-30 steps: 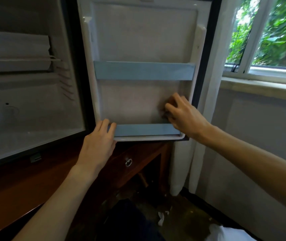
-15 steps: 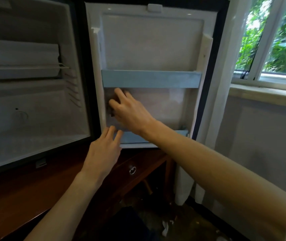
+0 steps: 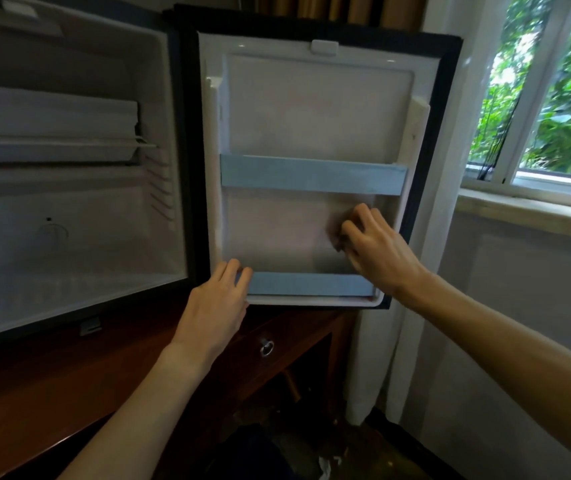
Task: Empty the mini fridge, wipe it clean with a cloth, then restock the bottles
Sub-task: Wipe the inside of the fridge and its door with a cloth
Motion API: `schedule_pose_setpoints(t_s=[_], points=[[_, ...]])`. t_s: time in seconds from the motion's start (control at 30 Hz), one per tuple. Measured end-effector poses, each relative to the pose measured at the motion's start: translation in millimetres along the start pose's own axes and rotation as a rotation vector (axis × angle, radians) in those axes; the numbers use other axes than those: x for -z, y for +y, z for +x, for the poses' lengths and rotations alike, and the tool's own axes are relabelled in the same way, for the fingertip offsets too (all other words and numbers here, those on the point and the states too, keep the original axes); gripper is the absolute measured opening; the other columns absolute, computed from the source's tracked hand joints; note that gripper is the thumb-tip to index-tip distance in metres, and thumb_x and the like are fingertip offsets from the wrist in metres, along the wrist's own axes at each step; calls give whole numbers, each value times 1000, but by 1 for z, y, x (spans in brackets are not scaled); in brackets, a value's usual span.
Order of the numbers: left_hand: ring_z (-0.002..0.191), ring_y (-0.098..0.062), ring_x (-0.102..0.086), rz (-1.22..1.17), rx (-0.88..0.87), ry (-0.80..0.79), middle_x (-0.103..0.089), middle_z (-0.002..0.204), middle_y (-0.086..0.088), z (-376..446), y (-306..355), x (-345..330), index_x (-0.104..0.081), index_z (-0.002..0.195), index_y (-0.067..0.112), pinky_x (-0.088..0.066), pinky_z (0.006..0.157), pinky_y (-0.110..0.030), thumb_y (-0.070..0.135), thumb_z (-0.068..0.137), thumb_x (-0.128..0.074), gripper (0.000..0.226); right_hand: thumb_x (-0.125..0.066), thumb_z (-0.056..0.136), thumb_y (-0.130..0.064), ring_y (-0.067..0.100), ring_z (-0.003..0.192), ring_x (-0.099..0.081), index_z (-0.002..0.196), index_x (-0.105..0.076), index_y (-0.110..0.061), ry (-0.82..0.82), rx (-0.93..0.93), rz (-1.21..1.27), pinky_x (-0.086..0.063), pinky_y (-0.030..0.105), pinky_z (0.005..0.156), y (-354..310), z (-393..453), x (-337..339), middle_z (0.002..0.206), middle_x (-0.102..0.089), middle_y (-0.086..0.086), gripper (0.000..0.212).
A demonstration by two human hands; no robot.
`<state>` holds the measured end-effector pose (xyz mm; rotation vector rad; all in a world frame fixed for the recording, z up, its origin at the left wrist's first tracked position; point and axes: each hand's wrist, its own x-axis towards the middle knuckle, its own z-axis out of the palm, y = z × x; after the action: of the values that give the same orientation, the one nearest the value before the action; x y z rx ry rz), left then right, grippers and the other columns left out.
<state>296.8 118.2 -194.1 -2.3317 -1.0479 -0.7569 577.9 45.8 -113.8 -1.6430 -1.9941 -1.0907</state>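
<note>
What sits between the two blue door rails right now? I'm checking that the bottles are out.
No bottles: in the head view only the right hand, pressed to the white door liner, lies between the upper rail and lower rail.

The mini fridge (image 3: 69, 237) is showing a smooth, matt white plastic lining, and its open door (image 3: 315, 116) is carrying the same white plastic with two pale blue plastic rails (image 3: 312, 174) that are looking matt. The bench (image 3: 52, 393) under it is gleaming as polished reddish wood, with a shiny metal ring pull (image 3: 266, 347) on its drawer. To the right, a white cloth curtain (image 3: 457, 202) is hanging soft and matt.
</note>
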Motion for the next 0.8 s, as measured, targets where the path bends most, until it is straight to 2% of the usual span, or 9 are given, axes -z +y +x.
schedule_pose_setpoints(t_s=[0.13,0.2,0.27,0.4,0.47,0.6,0.67,0.73,0.8], points=[[100,-21,-58,40,5,-12,-55,110,-7,1,3,-1,-64,118,9,-43,47,-24,29,70,-90,58,-69,86,-14,30,98,-50,100,-61,-6,89,51,73,-56,41,65,-35,37,-8,114,-50,14,19],[102,-23,-59,54,11,-14,-57,111,-8,1,4,-1,-64,118,9,-47,48,-26,29,69,-91,59,-61,86,-13,34,94,-51,91,-61,-4,162,128,114,-53,45,60,-64,64,-12,107,-54,18,10],[101,-25,-60,68,14,-9,-59,111,-10,1,4,-1,-65,117,9,-50,48,-28,29,65,-93,62,-57,84,-15,34,96,-51,89,-62,-4,186,188,147,-53,44,54,-95,89,-16,108,-56,17,13],[102,-24,-59,80,-15,-13,-57,114,-9,2,1,-1,-62,120,9,-51,51,-28,30,70,-90,61,-82,70,-16,28,106,-51,106,-65,-6,88,223,140,-53,30,55,-123,104,-21,123,-56,11,41],[103,-24,-58,74,-32,-17,-56,114,-10,1,0,1,-60,121,9,-51,53,-28,31,72,-88,61,-79,74,-14,27,106,-50,107,-64,-8,101,284,69,-42,25,52,-111,95,-17,123,-56,10,36],[101,-24,-57,57,-58,-9,-55,111,-8,0,-3,3,-61,119,9,-51,51,-29,30,73,-87,57,-52,87,-8,30,98,-53,101,-62,-7,76,324,-99,-32,28,46,-64,63,-3,115,-58,13,17],[99,-24,-58,47,-67,5,-54,109,-8,0,-4,3,-62,117,7,-49,48,-29,28,72,-88,57,-45,92,-10,31,102,-51,105,-60,-6,33,261,-120,-43,30,48,-35,42,3,118,-55,15,21],[98,-24,-57,48,-78,4,-54,109,-9,0,-4,2,-61,118,6,-48,48,-29,27,72,-88,57,-59,90,-12,31,107,-49,112,-59,-5,-18,176,-139,-55,35,58,-7,19,11,124,-51,16,23],[99,-24,-57,47,-79,5,-54,109,-9,-1,-5,1,-61,118,5,-48,48,-29,26,72,-88,58,-69,84,-13,30,110,-47,115,-59,-5,-65,104,-151,-58,37,65,9,3,20,126,-49,16,33]])
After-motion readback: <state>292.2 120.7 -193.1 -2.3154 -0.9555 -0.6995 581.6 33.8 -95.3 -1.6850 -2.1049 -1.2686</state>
